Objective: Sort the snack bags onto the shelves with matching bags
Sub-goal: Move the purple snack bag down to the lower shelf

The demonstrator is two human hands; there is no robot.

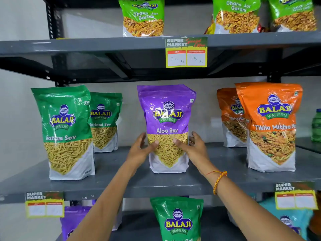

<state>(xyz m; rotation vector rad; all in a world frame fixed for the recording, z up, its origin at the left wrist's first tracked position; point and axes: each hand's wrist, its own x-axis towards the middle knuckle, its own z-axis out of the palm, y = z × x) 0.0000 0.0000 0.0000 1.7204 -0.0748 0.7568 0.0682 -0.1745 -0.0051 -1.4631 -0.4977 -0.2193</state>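
Note:
A purple Aloo Sev bag (166, 115) stands upright in the middle of the grey middle shelf (121, 181). My left hand (141, 150) grips its lower left side and my right hand (192, 146) its lower right side, thumbs on the front. Two green Ratlami Sev bags (64, 133) (105, 120) stand to its left. Two orange Tikha Mitha bags (271, 126) (231, 117) stand to its right. On the shelf below I see another green Ratlami Sev bag (177, 221) and a purple bag (73, 220).
Light-green Chana Jor Garam bags (143, 16) (237, 14) (293, 14) line the top shelf (86, 44). Yellow price tags (186, 52) (44, 204) (295, 195) hang on shelf edges. A green bottle (316, 126) stands at the far right. A teal bag (286, 218) sits lower right.

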